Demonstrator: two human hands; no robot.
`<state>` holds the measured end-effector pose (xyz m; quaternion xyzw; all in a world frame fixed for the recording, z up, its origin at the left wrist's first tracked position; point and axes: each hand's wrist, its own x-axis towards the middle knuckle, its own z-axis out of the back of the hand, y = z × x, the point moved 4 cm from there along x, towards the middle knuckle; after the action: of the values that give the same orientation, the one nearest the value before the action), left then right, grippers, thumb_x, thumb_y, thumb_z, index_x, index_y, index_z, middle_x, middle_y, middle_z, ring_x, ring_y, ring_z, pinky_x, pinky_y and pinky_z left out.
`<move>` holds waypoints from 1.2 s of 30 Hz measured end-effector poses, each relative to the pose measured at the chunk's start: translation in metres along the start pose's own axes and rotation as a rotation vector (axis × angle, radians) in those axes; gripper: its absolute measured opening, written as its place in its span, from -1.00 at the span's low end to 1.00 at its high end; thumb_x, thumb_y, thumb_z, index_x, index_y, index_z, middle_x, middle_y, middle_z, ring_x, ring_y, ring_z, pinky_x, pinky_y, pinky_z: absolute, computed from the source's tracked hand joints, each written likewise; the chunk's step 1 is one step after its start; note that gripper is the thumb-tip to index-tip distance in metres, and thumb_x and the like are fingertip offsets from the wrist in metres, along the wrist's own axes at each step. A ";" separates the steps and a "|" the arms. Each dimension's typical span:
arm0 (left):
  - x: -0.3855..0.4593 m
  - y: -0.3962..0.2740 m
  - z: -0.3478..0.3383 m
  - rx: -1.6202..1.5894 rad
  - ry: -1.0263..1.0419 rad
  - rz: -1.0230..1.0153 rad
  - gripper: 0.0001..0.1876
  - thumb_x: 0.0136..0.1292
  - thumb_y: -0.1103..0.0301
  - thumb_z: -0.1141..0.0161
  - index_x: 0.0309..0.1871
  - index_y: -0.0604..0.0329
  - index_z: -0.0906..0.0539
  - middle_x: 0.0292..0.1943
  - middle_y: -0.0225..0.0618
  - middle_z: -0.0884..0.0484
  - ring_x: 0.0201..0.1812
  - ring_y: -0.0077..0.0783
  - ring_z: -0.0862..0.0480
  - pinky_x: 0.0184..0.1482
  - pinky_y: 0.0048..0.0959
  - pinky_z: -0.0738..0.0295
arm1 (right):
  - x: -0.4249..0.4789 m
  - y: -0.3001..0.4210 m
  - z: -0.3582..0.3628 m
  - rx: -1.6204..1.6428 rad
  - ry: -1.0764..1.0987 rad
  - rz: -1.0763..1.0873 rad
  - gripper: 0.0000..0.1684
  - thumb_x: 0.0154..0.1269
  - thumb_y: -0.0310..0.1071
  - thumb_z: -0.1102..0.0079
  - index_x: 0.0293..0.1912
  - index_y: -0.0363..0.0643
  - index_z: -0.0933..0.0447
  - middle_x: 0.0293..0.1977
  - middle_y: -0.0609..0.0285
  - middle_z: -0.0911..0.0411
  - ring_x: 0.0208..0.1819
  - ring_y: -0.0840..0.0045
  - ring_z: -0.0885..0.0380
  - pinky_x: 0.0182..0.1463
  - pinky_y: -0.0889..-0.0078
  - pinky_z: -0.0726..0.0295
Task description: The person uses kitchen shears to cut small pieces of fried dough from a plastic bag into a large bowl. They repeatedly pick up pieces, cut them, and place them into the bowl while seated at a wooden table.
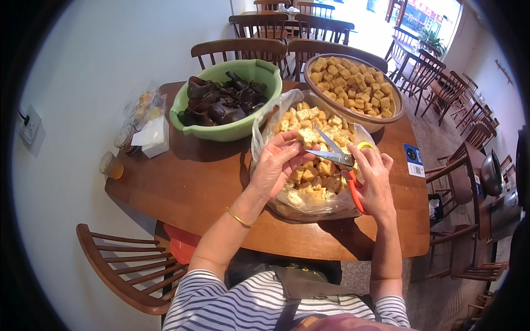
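My left hand [278,163] pinches a pale, cut-looking fried tofu puff [307,138] above a clear plastic bag [306,210]. In my right hand [374,178] are scissors [340,158] with one yellow and one red-orange handle; their blades are spread and point at the puff and the left fingers. The bag stands open, heaped with tofu puffs [311,173], several showing pale insides. Behind it at the right, a brown-rimmed basin [396,109] holds many golden tofu cubes [350,82]. A green plastic basin [215,133] at the back left holds dark, wet-looking pieces, perhaps wood ear fungus [223,107].
On the wooden table [198,178], a paper napkin stack [156,138], a jar [125,136] and a cup of amber liquid [112,165] line the left side. A printed card [413,159] lies at the right edge. Wooden chairs [120,269] surround the table; a wall stands left.
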<state>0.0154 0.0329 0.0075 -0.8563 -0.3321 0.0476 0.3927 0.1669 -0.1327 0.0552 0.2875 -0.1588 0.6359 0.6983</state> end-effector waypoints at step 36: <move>-0.001 0.007 0.001 0.373 -0.111 -0.158 -0.81 0.42 0.57 -0.23 0.06 0.34 -0.60 0.07 -0.17 -0.69 0.09 -0.38 -0.72 0.20 -0.41 -0.68 | -0.006 -0.004 -0.009 0.070 0.131 -0.072 -0.55 0.10 -0.34 -0.48 0.03 -0.13 -0.68 -0.38 0.09 -0.70 -0.36 0.21 -0.46 -0.07 0.26 -0.42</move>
<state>0.0177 0.0296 0.0018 -0.7359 -0.4048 0.1244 0.5282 0.1691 -0.1322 0.0437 0.2752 -0.0801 0.6329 0.7192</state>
